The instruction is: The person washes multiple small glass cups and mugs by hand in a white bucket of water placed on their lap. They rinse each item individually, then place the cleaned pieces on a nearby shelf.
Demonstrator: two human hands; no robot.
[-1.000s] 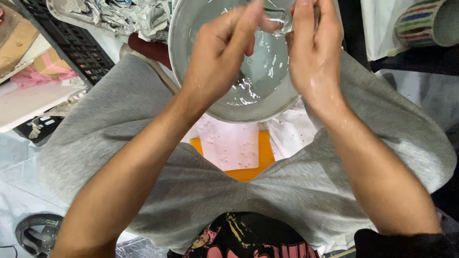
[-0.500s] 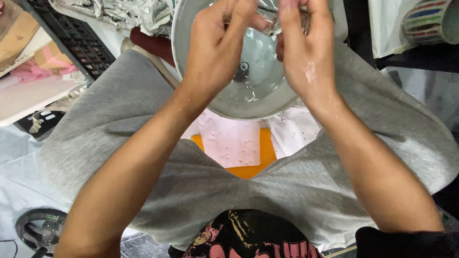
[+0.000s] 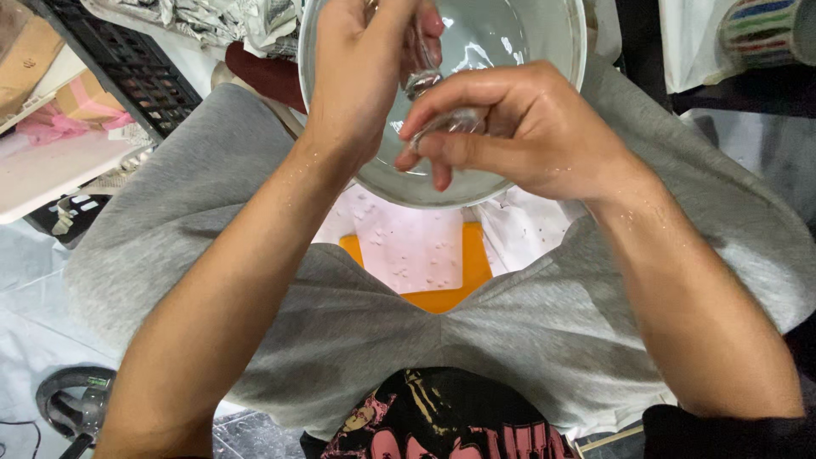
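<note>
A pale grey-green round bowl (image 3: 531, 38) with a little water sits between my knees, above my grey shorts (image 3: 357, 331). Both wet hands are over it. My left hand (image 3: 361, 81) is closed around the upper part of a small clear glass object (image 3: 422, 82). My right hand (image 3: 531, 136) lies across the bowl's near side, its fingers curled on the lower end of the same glass piece (image 3: 455, 121). Most of the glass is hidden by my fingers, so I cannot tell its shape.
An orange board (image 3: 442, 299) with a wet white cloth (image 3: 408, 251) lies under the bowl. At the upper left are a black crate (image 3: 127, 59), crumpled silver wrapping (image 3: 229, 21) and a cardboard box (image 3: 34, 51). A striped cup (image 3: 761, 34) stands at the upper right, and a black round device (image 3: 72, 399) at the lower left.
My right hand has come down and leftward from an upright pose to lie across the bowl, fingers curled on the glass. My left hand has risen towards the top edge.
</note>
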